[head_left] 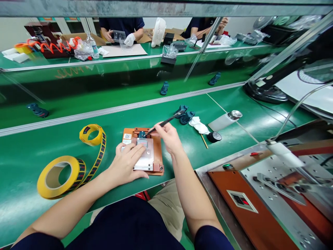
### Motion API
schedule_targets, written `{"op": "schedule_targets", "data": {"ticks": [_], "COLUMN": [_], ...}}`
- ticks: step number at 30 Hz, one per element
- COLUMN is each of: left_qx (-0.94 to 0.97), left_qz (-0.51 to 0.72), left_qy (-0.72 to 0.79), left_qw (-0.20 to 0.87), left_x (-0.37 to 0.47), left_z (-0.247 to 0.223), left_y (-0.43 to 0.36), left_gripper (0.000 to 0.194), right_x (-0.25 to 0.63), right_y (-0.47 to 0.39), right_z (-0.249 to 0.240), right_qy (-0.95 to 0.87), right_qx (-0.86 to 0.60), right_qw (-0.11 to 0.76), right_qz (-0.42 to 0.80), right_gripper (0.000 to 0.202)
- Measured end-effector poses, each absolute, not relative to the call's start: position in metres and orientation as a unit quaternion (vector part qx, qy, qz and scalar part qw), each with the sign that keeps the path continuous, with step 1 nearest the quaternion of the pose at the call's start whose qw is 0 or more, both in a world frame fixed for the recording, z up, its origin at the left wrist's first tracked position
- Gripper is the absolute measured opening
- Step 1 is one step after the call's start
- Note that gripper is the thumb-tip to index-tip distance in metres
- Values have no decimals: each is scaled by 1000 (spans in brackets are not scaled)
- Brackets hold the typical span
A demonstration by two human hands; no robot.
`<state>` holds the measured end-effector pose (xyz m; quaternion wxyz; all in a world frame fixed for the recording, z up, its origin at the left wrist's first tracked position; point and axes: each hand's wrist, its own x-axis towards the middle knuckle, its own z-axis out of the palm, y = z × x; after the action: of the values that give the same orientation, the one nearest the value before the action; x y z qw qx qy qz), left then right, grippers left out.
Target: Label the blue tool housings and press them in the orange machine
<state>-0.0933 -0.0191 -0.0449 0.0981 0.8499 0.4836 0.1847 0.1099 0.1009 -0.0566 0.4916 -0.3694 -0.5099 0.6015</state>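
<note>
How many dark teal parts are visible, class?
6: beyond the metal rail, a left part, centre part and right part; two parts beside the white cloth; another part, partly hidden, in the orange fixture.

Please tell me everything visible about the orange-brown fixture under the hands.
The fixture is a flat, orange-brown, rectangular board lying on the green table near its front edge. A paler plate, partly see-through, perhaps plastic, covers its middle; a QR label marks its far left corner. A teal part sits near its far edge. The left hand rests on the plate, hiding some; the right hand holds a dark tool near the teal part.
</note>
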Motion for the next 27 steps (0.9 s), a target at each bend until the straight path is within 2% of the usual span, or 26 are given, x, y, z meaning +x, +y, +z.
{"op": "schedule_targets", "data": {"ticks": [2, 4, 6, 8, 10, 12, 14, 17, 19, 21, 24, 27], "left_qx": [816, 773, 752, 766, 788, 830, 881, 922, 920, 911, 896, 890], "left_qz": [215, 249, 287, 345, 422, 453, 418, 340, 330, 337, 348, 350], "left_qy": [523, 563, 567, 528, 448, 322, 214, 184, 203, 221, 259, 274], "left_qw": [120, 156, 174, 121, 15, -50, -47, 21, 69, 89, 90, 101], "left_x": [-94, -94, -93, -94, -95, -98, -101, -105, -106, -105, -102, -99], "left_z": [-46, -47, -47, -46, -47, -50, -58, -73, -79, -83, -84, -85], "left_y": [-11, -2, 3, -3, -20, -45, -71, -94, -96, -91, -81, -77], "left_gripper": [86, 85, 89, 89, 75, 46, 23, 16, 23, 29, 32, 34], "right_x": [117, 129, 143, 157, 169, 177, 183, 184, 176, 163, 141, 128], "right_y": [100, 96, 88, 79, 69, 59, 50, 41, 38, 38, 42, 49], "right_z": [-53, -53, -59, -72, -89, -108, -123, -126, -115, -99, -81, -81], "right_qy": [-474, -490, -547, -614, -674, -712, -724, -703, -700, -742, -819, -843], "right_qx": [-389, -423, -494, -565, -596, -600, -611, -648, -637, -559, -395, -336], "right_qw": [556, 575, 538, 462, 384, 336, 305, 289, 319, 346, 312, 271], "right_qz": [561, 502, 409, 299, 208, 145, 97, 52, 62, 135, 276, 322], "right_gripper": [37, 34, 33, 32, 33, 37, 40, 42, 43, 43, 38, 37]}}
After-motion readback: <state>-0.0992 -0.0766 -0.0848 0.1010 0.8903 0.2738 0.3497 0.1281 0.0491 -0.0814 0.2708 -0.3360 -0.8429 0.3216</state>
